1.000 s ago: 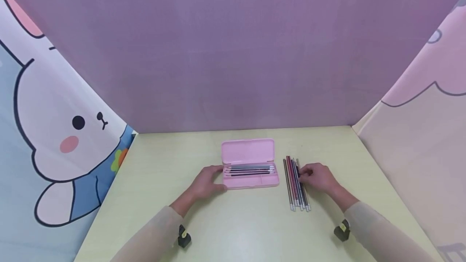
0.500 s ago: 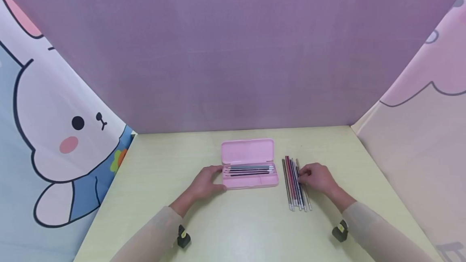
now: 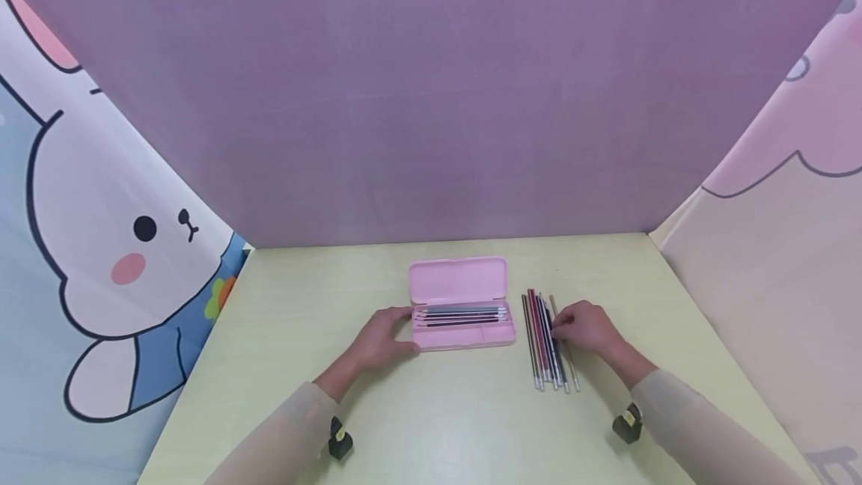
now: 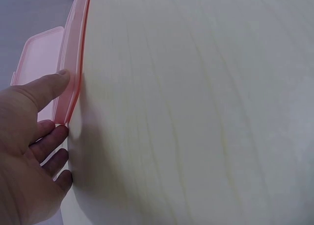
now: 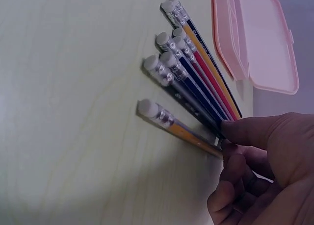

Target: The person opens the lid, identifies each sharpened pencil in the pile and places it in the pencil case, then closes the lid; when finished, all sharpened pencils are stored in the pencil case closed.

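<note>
A pink pencil case (image 3: 458, 279) lies open with its lid folded back, holding several pencils (image 3: 461, 314) in its rear compartment. My left hand (image 3: 381, 339) holds the case's left end, the thumb along its front wall (image 4: 73, 63). Right of the case, several pencils (image 3: 539, 335) lie side by side on the table, eraser ends towards me. At their right side, my right hand (image 3: 587, 328) pinches a dark pencil (image 5: 189, 102) between thumb and index finger. A yellow pencil (image 5: 184, 134) lies apart, partly hidden beneath that hand.
The pale wooden table (image 3: 431, 425) ends at a purple backdrop (image 3: 444, 96). Printed cloth panels, one with a rabbit (image 3: 128, 230), stand at both sides. Dark wrist cameras (image 3: 340, 440) hang below both sleeves.
The rightmost pencil has shifted slightly right, widening its gap from the others. My right hand stays nearly in place at the pencils. My left hand and the case have not moved.
</note>
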